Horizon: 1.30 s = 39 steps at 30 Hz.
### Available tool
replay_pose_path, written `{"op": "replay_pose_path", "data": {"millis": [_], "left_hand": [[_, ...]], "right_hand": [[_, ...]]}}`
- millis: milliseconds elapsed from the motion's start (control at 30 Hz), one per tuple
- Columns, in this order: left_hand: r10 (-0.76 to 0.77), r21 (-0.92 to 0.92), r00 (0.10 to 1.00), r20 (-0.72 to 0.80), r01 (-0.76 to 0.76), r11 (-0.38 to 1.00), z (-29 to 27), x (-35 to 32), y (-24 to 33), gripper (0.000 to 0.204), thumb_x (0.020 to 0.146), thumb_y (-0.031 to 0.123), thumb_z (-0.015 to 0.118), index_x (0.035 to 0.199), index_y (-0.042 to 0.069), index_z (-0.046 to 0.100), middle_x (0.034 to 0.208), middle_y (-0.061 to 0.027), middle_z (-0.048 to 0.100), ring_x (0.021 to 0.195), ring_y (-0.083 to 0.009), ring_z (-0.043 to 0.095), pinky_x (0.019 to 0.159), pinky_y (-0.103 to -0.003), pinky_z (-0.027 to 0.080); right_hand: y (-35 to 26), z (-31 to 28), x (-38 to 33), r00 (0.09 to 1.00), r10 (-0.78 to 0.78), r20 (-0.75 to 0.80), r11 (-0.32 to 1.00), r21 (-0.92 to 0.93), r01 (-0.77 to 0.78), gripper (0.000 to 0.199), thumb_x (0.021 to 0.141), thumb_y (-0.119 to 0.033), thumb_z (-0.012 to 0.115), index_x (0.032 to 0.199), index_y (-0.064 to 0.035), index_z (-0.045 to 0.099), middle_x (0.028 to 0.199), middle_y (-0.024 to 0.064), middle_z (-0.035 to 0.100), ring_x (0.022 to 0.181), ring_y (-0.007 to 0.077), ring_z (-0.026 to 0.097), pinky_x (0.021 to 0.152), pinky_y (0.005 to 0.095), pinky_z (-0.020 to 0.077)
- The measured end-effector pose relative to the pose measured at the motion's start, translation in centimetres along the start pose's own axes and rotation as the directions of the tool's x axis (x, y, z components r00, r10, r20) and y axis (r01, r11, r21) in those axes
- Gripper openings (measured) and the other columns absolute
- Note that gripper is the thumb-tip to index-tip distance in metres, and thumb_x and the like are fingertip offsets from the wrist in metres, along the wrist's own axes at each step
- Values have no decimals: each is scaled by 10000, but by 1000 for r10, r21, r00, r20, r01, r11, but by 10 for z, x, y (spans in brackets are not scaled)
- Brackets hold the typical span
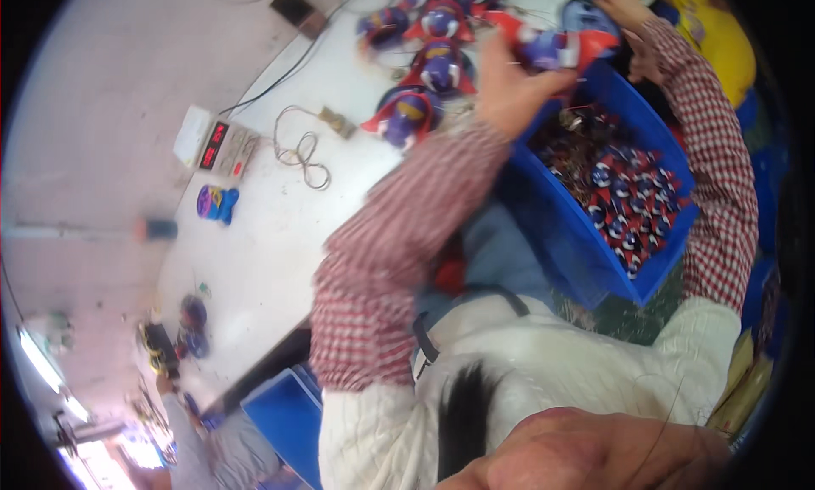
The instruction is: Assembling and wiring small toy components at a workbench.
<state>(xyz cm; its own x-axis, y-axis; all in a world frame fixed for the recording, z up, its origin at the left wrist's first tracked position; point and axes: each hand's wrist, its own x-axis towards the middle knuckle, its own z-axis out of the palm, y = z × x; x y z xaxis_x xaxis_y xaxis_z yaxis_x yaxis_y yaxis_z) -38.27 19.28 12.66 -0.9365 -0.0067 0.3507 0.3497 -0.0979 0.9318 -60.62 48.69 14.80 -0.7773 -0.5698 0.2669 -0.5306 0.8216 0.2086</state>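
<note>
My left hand (516, 89), blurred by motion, grips a purple and red toy figure (545, 50) above the table, by the far end of a deep blue bin (594, 273). Its fingers and thumb close around the toy's near side. Just right of it, my right hand (632, 19) is bent beside a rounded grey-blue piece (586, 16); blur hides whether it grips that piece. In the bin lie many small purple, red and white toy parts (632, 205) and a heap of brownish pieces (577, 146). Similar caped toys (441, 65) stand clustered left of my left hand.
On the white table (255, 269) are a small device with a red display (222, 149), a coiled cable with a connector (338, 123) and a blue-purple item (217, 203). Another person (216, 447) sits at the lower left. Something yellow (717, 40) is at the upper right.
</note>
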Motion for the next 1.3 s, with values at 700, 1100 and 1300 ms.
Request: {"op": "replay_pose_path", "data": {"millis": [700, 1100, 1300], "left_hand": [[-79, 253, 989, -123, 109, 961, 126, 135, -165, 709, 536, 209, 851, 1069, -10, 438, 1025, -155, 429, 977, -294, 461, 870, -362, 443], [-187, -231, 982, 40, 191, 954, 158, 163, -164, 197, 765, 111, 620, 888, 2, 511, 864, -148, 509, 749, -272, 519, 719, -352, 463], [160, 368, 977, 145, -203, 908, 134, 106, -132, 213, 767, 124, 603, 941, 15, 545, 929, -174, 522, 878, -340, 522, 794, -379, 454]], "right_hand": [[152, 210, -30, 850, 521, 80, 443, 825, -350, 489, 912, -444, 481, 1181, -45, 563, 1040, 102, 581, 865, 177, 547, 749, 279, 445], [-47, 54, -25, 662, 562, 497, -469, 850, -240, 587, 880, -560, 535, 1184, -58, 553, 1033, 116, 582, 892, 197, 559, 765, 341, 465], [-36, 86, -10, 642, 656, 398, -313, 917, -248, 481, 866, -465, 584, 1122, -57, 594, 999, 72, 590, 844, 145, 549, 742, 293, 437]]}}
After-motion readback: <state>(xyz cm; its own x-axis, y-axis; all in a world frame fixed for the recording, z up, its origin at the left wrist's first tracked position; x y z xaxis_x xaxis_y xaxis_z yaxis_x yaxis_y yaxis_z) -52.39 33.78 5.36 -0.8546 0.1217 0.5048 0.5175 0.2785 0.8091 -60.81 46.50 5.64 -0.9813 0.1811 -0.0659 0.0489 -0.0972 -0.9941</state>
